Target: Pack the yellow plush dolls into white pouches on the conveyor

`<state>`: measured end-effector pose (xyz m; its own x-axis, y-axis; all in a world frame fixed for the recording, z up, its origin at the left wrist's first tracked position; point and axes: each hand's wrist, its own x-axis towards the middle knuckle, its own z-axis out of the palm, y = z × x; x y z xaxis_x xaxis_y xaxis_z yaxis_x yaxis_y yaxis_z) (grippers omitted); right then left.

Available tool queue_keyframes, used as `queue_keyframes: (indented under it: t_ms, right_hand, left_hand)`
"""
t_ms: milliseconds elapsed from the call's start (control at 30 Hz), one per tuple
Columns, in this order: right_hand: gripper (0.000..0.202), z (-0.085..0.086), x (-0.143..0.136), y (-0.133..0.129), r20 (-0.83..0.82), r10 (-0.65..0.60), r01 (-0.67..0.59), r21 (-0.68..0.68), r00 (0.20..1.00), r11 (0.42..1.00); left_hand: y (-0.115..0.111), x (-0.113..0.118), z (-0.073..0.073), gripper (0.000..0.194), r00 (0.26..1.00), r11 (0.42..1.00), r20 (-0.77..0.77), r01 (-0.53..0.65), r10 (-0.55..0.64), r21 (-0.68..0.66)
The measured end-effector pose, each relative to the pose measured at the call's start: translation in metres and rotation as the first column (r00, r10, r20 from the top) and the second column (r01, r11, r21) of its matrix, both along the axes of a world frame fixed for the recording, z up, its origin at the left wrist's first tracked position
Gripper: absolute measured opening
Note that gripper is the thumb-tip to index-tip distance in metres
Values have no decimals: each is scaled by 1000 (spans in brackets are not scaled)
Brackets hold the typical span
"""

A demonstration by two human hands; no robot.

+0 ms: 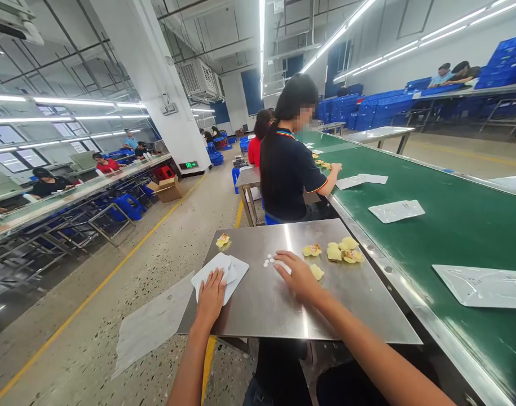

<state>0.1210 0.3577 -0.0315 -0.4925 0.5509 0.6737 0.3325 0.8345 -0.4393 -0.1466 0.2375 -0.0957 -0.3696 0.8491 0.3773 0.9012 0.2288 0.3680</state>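
Observation:
My left hand (pixel 211 296) lies flat, fingers stretched out, on a few white sheets or packets (pixel 236 275) at the left of the metal table. Over the table's middle is my right hand (pixel 298 275), fingers spread and a little bent. Its fingertips are right beside several small white discs (pixel 268 260); I cannot tell whether they touch one. To the right of that hand sit several yellow flower-shaped pieces (pixel 334 252), some with a printed face. One more such piece (pixel 223 241) rests at the far left corner.
A green conveyor belt (pixel 410 237) runs along the right, carrying flat white packets (pixel 396 211). A co-worker in a dark shirt (pixel 287 175) sits just ahead, one hand at the belt. A translucent sheet (pixel 154 327) hangs at the metal table's (pixel 258 321) left side. Further left is a pillar (pixel 173 124).

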Motion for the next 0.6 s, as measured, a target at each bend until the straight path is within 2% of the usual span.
queue_keyframes:
  t_ms: [100, 167, 233, 267, 300, 367, 433, 500, 533, 600]
  right_hand:
    - [31, 7, -21, -19, 13, 119, -120, 30, 993, 992]
    - [41, 19, -25, -34, 83, 200, -206, 66, 976, 976]
    - [35, 32, -22, -52, 231, 298, -315, 36, 926, 949]
    - [27, 37, -18, -61, 314, 343, -361, -1, 885, 933]
    - [21, 41, -14, -70, 389, 383, -399, -42, 838, 916]
    - [21, 44, -8, -81, 496, 439, -451, -105, 749, 886]
    - [21, 41, -6, -80, 540, 487, -482, -164, 687, 861]
    - [23, 33, -10, -65, 533, 522, -480, -230, 666, 847]
    - [25, 29, -14, -53, 520, 497, -443, -236, 694, 865]
    - [35, 17, -21, -25, 514, 313, -271, -158, 799, 950]
  left_hand:
    - [-19, 9, 29, 46, 994, 990, -26, 108, -105, 96]
    - [-40, 24, 52, 45, 963, 958, 40, 260, -267, 117]
    - [-61, 42, 68, 45, 871, 918, 294, 393, -393, 61]
    - [-71, 50, 71, 49, 775, 886, 466, 461, -426, 43]
    - [-79, 58, 70, 57, 653, 855, 623, 516, -430, 50]
    - [-88, 72, 56, 74, 375, 806, 847, 583, -378, 102]
    - [-90, 86, 32, 77, 141, 830, 954, 537, -265, 152]
    - [-85, 99, 7, 65, -54, 917, 991, 376, -125, 136]
    - [-81, 106, -2, 59, -142, 958, 988, 268, -66, 103]
    - [-74, 116, -14, 49, -285, 997, 958, 74, 5, 17]
